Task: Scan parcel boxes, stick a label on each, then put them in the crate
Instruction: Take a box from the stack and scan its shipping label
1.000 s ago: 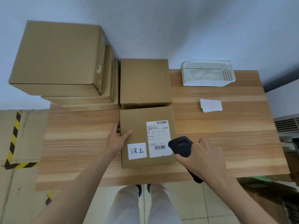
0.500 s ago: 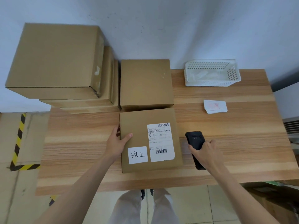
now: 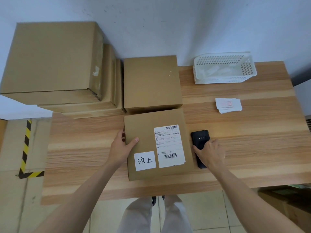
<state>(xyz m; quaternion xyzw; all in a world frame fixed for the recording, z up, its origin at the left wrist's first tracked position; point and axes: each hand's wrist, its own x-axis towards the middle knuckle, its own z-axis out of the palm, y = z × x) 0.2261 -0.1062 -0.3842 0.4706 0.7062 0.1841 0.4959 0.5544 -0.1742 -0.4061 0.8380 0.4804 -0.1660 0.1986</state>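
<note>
Your parcel (image 3: 156, 143) mid-table (image 3: 252, 148), scanner (image 3: 199, 140) just right, stacked boxes (image 3: 55, 64) behind-left, crate (image 3: 223, 68) behind-right.

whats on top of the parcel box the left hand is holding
On the parcel box lie a white shipping label with two barcodes and a smaller white sticker with handwritten characters. The left hand has its thumb on top; its fingers at the side are mostly hidden.

My left hand (image 3: 121, 148) grips the box (image 3: 156, 145) at its left edge, thumb on top, fingers down the side; my right hand (image 3: 209, 153) lies over the scanner (image 3: 199, 139), fingers curled on it; both forearms reach in from the near side.
</note>
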